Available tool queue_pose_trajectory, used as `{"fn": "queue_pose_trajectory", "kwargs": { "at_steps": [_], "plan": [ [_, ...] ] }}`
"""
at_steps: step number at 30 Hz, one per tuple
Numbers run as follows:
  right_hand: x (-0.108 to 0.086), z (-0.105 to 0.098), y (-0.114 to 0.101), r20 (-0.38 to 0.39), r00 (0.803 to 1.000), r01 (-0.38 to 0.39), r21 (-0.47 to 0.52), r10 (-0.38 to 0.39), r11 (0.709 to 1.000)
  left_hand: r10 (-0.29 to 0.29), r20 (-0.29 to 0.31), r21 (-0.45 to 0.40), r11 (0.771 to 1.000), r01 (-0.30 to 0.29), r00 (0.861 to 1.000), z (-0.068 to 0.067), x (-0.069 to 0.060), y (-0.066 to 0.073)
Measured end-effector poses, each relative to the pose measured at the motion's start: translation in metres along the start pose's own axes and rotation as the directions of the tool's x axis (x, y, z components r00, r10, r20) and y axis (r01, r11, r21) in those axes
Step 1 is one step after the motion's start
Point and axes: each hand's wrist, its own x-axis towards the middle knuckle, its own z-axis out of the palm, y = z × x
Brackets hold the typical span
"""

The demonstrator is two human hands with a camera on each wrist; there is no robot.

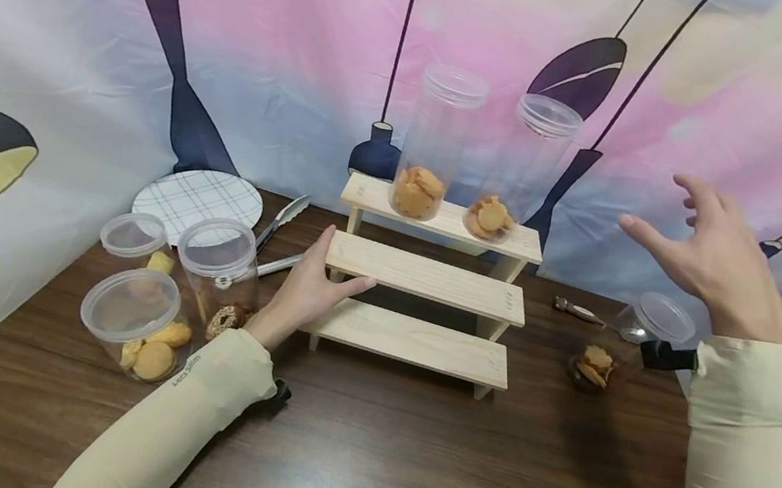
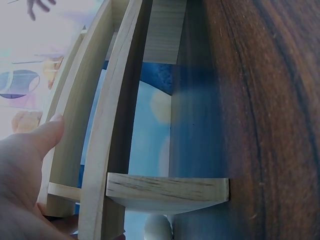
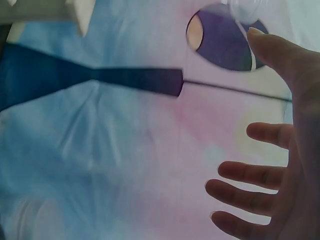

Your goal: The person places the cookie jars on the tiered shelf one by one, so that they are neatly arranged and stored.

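Observation:
A three-step wooden stand (image 1: 424, 274) stands on the brown table. My left hand (image 1: 308, 289) grips the left end of its middle step, thumb over the board; in the left wrist view that thumb (image 2: 47, 132) lies along the wood while the other fingers are partly hidden by the stand. Two tall clear jars, a left one (image 1: 439, 142) and a right one (image 1: 528, 163), rest on the top step with cookies at their bottoms. My right hand (image 1: 726, 260) is raised to the right of them, fingers spread, holding nothing; the right wrist view shows its fingers (image 3: 250, 175) apart.
Several lidded jars of baked snacks, including a front one (image 1: 130, 315), cluster at the left. Behind them are a checked round plate (image 1: 201, 194) and metal tongs (image 1: 283, 219). Below my right hand stands another cookie jar (image 1: 660, 318), near a utensil handle (image 1: 578, 310).

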Motion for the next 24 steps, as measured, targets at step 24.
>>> {"fn": "queue_pose_trajectory", "kwargs": {
  "at_steps": [24],
  "plan": [
    [-0.031,0.044,0.085,0.122,0.992,-0.032,-0.079,0.041,0.996,-0.015,0.008,-0.004,1.000,0.015,1.000,-0.001,0.001,0.000]
  ]
}}
